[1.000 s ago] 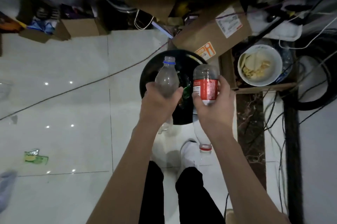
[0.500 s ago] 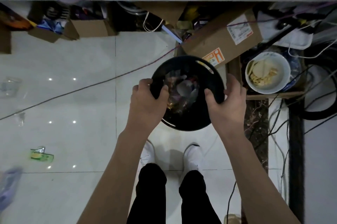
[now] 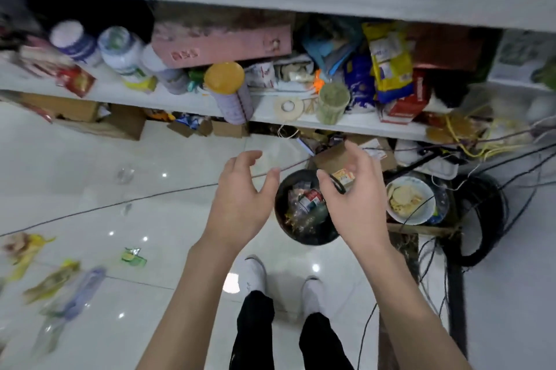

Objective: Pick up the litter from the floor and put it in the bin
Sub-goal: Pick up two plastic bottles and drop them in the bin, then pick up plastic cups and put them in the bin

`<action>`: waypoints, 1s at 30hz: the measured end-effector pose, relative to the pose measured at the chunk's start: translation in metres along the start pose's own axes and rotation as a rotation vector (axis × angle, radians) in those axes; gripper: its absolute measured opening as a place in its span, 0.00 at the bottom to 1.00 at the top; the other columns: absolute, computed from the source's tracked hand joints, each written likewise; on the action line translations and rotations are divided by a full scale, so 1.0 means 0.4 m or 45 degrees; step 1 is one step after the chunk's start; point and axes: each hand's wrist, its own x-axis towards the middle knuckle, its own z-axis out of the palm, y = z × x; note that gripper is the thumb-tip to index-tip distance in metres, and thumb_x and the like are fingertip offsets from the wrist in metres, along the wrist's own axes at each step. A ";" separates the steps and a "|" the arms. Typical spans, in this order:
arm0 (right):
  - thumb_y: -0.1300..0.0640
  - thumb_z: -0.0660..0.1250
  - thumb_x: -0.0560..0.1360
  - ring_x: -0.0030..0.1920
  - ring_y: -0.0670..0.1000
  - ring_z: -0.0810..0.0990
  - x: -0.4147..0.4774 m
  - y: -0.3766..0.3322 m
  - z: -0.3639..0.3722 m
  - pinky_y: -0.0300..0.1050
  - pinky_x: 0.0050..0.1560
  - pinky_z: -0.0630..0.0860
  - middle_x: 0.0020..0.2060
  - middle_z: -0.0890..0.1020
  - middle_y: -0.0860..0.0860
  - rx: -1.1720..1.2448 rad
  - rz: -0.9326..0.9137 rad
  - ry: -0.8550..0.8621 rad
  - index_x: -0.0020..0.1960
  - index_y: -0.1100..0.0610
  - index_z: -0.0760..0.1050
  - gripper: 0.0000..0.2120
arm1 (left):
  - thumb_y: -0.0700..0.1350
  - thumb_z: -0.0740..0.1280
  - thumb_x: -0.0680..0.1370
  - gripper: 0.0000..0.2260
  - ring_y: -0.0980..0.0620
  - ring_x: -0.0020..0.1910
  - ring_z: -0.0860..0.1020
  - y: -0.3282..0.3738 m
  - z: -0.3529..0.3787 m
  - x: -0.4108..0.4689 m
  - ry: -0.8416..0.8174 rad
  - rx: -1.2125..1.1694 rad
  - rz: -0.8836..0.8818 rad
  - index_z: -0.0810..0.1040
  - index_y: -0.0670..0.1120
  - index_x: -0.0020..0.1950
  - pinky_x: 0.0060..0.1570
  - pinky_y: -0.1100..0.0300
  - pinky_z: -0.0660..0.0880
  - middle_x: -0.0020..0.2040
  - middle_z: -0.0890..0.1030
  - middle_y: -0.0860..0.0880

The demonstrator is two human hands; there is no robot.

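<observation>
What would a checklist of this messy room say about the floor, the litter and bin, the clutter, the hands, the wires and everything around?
Surface: glossy white floor tiles, with lights reflected in them.
Job's things: black bin holds litter, a red-labelled bottle on top; green wrapper, yellow wrappers and a blurred bluish piece lie on the floor to the left.
Clutter: white bowl of food and cardboard box beside the bin.
Hands: left hand and right hand open, holding nothing, above the bin.
Cables: thin cord crosses the floor; black coil of cable on the right.
Surroundings: crowded shelf of jars and packets.
</observation>
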 end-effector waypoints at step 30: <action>0.51 0.70 0.78 0.60 0.43 0.73 -0.418 -0.711 -0.011 0.26 0.54 0.67 0.60 0.72 0.43 0.040 -0.913 -0.706 0.70 0.48 0.69 0.22 | 0.58 0.62 0.80 0.21 0.53 0.66 0.71 -0.066 -0.677 -0.695 0.893 -0.089 -0.301 0.70 0.52 0.70 0.66 0.52 0.69 0.67 0.71 0.53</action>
